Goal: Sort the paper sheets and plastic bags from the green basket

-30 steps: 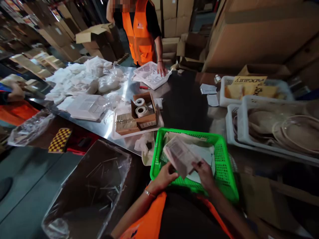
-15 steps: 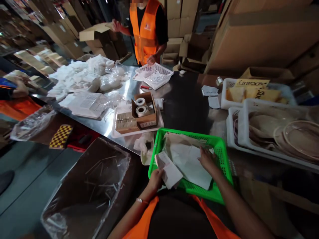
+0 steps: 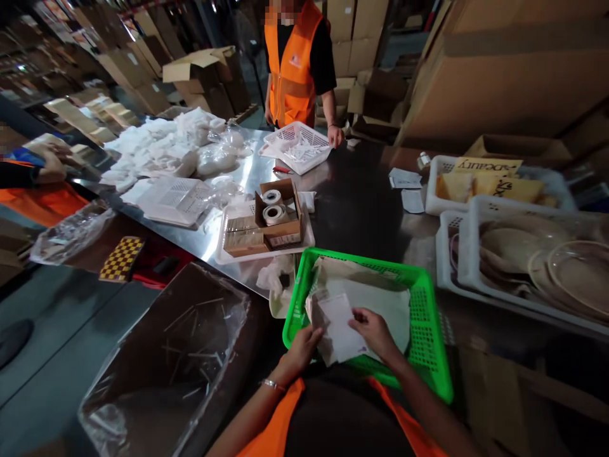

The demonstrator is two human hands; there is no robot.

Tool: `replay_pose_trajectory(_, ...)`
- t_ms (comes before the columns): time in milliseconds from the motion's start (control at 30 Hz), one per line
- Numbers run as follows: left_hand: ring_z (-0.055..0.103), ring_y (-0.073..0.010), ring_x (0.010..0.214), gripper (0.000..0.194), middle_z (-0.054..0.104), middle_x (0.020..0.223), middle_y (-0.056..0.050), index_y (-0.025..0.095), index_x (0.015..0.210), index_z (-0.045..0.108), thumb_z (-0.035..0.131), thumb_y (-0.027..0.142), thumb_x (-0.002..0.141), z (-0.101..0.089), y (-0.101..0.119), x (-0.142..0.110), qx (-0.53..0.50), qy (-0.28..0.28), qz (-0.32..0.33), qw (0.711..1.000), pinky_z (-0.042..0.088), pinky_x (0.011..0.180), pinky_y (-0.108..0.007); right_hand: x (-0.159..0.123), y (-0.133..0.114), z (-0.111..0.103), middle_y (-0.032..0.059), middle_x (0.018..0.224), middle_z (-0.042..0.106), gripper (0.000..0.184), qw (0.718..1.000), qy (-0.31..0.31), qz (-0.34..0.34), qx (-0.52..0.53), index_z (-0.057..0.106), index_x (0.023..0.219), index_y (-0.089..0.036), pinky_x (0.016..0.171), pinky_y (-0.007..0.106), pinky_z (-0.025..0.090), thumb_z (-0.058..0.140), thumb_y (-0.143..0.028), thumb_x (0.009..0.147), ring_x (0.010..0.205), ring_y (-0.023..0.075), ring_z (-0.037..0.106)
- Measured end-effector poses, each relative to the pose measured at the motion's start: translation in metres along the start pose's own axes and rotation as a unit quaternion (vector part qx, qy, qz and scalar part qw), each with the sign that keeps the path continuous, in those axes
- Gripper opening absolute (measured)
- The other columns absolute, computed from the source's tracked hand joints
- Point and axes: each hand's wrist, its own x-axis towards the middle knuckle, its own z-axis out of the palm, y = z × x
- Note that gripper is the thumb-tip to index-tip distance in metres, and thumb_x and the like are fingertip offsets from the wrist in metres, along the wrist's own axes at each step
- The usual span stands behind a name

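Both hands, left hand (image 3: 304,339) and right hand (image 3: 373,330), have fingers pinching 1 white packet (image 3: 339,324) above the green basket (image 3: 428,330); more packets (image 3: 380,298) lie inside, unsorted.

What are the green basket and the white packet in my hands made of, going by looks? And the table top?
Green basket: moulded plastic, glossy, with perforated lattice walls. White packet, held by left hand and right hand: looks like thin paper or a matte film pouch, flat and slightly creased; which one is unclear. Table top: probably stainless sheet metal, given its bright mirror-like reflections.
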Motion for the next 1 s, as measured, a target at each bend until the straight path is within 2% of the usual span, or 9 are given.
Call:
replay_pose_trajectory(67,0.053,-0.0173,0.072,0.052,0.064,0.077,-0.003,0.018,0.080,0.068,0.068,0.069,0.071,0.001,0.002,0.000,-0.014,-0.010,-0.004,1.000,0.044,0.068,-0.029,-0.004,-0.007,0.020,0.0072,0.087,0.075,0.040,0.999,-0.017,-0.025,-0.011,0.071,0.099,-0.016,0.076,0.033,0.057,0.059,-0.044,0.073,0.081,0.0236,0.069)
replay_pose_trajectory(133,0.050,-0.0164,0.069,0.053,0.062,0.072,-0.002,0.017,0.074,0.065,0.072,0.069,0.065,0.001,0.004,-0.001,-0.028,0.008,-0.018,0.999,0.043,0.065,-0.029,0.000,-0.011,0.026,0.0060,0.083,0.074,0.040,0.998,-0.015,-0.044,-0.048,0.070,0.104,-0.017,0.075,0.034,0.056,0.059,-0.043,0.077,0.077,0.0229,0.069)
replay_pose_trajectory(233,0.046,-0.0147,0.064,0.057,0.057,0.066,-0.001,0.018,0.068,0.061,0.075,0.071,0.057,-0.003,0.007,-0.003,-0.045,0.061,-0.028,0.997,0.041,0.060,-0.028,0.022,-0.008,0.009,0.0124,0.106,0.072,0.040,0.988,0.039,-0.059,-0.139,0.066,0.116,-0.016,0.093,0.040,0.052,0.057,-0.037,0.084,0.100,0.0275,0.066)
replay_pose_trajectory(300,0.041,-0.0128,0.059,0.060,0.051,0.060,0.001,0.018,0.063,0.057,0.074,0.075,0.054,-0.009,0.010,-0.006,-0.054,0.110,-0.029,0.992,0.036,0.056,-0.027,0.043,-0.002,-0.014,0.0183,0.130,0.062,0.041,0.972,0.088,-0.054,-0.212,0.062,0.123,-0.012,0.106,0.046,0.041,0.053,-0.029,0.087,0.124,0.0336,0.054)
replay_pose_trajectory(367,0.036,-0.0107,0.056,0.065,0.045,0.055,0.003,0.018,0.059,0.054,0.074,0.079,0.050,-0.018,0.012,-0.011,-0.060,0.159,-0.031,0.985,0.031,0.052,-0.025,0.063,0.004,-0.034,0.0204,0.141,0.053,0.043,0.952,0.121,-0.048,-0.277,0.057,0.129,-0.010,0.111,0.049,0.034,0.049,-0.023,0.089,0.135,0.0368,0.043)
replay_pose_trajectory(467,0.035,-0.0092,0.054,0.071,0.043,0.053,0.003,0.017,0.057,0.052,0.073,0.083,0.042,-0.031,0.016,-0.023,-0.085,0.221,-0.027,0.971,0.028,0.050,-0.023,0.085,0.008,-0.048,0.0201,0.139,0.053,0.042,0.923,0.140,-0.045,-0.357,0.055,0.131,-0.009,0.110,0.047,0.033,0.046,-0.019,0.092,0.132,0.0349,0.044)
replay_pose_trajectory(600,0.034,-0.0075,0.050,0.073,0.042,0.049,0.004,0.017,0.053,0.049,0.075,0.084,0.037,-0.046,0.017,-0.044,-0.144,0.315,-0.018,0.938,0.026,0.047,-0.021,0.092,0.008,-0.043,0.0223,0.133,0.054,0.040,0.886,0.152,-0.021,-0.437,0.057,0.130,-0.009,0.102,0.050,0.036,0.044,-0.021,0.095,0.121,0.0366,0.049)
replay_pose_trajectory(800,0.042,-0.0100,0.047,0.069,0.049,0.048,0.003,0.017,0.054,0.052,0.078,0.078,0.038,-0.062,0.001,-0.063,-0.196,0.387,-0.033,0.901,0.032,0.045,-0.023,0.092,0.002,-0.038,0.0206,0.121,0.061,0.034,0.856,0.106,-0.016,-0.505,0.062,0.121,-0.009,0.103,0.050,0.031,0.043,-0.023,0.097,0.118,0.0349,0.052)
replay_pose_trajectory(1000,0.042,-0.0100,0.042,0.068,0.049,0.046,0.003,0.017,0.054,0.052,0.079,0.077,0.039,-0.057,-0.008,-0.065,-0.219,0.414,-0.019,0.883,0.031,0.042,-0.022,0.102,-0.022,-0.052,0.0224,0.111,0.065,0.039,0.845,0.011,0.002,-0.535,0.065,0.113,-0.004,0.096,0.047,0.038,0.045,-0.036,0.101,0.111,0.0350,0.059)
